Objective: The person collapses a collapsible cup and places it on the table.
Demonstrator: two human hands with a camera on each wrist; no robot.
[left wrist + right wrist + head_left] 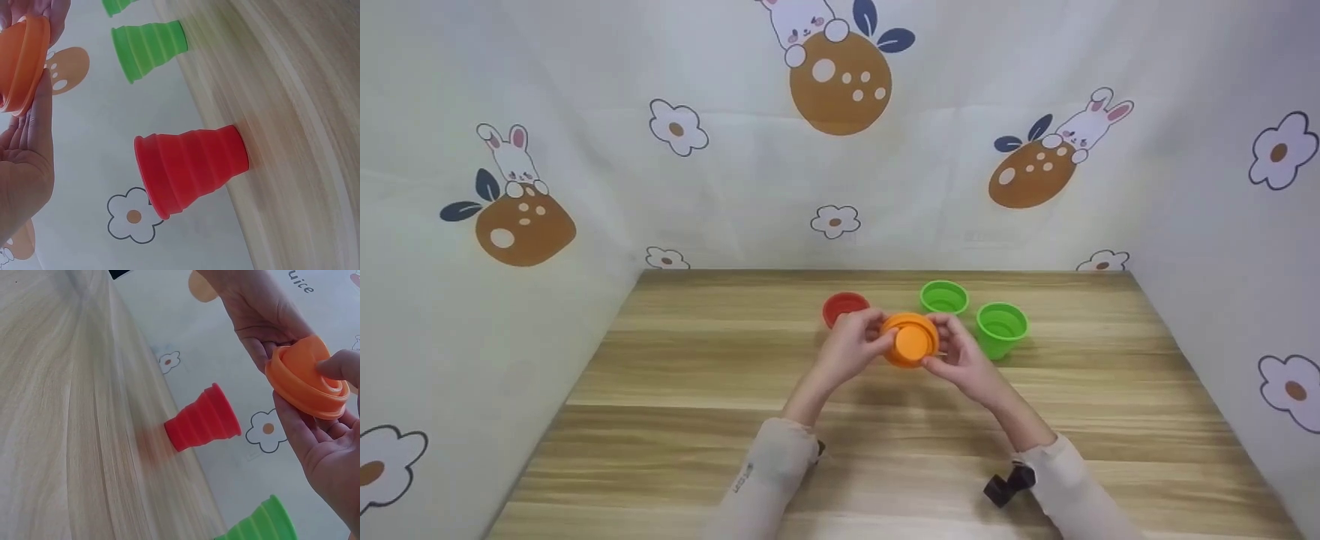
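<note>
An orange collapsible cup (913, 343) is held between both hands over the table, partly folded flat, with its round base facing the head camera. My left hand (855, 341) grips its left side, thumb laid over the folded base. My right hand (964, 360) pinches the opposite rim between thumb and fingers. In the right wrist view the cup (304, 377) shows its stacked rings, and a thumb presses on the base. Behind my left hand stands a red collapsible cup (191, 169), upright and extended. Close to my right hand is a green cup (1002, 330), also upright.
A second green cup (944, 298) stands farther back on the wooden table (682, 450). Around the table hangs a pale cloth (735, 180) printed with rabbits, flowers and round fruit. A black wrist device (1009, 484) hangs beside the right sleeve.
</note>
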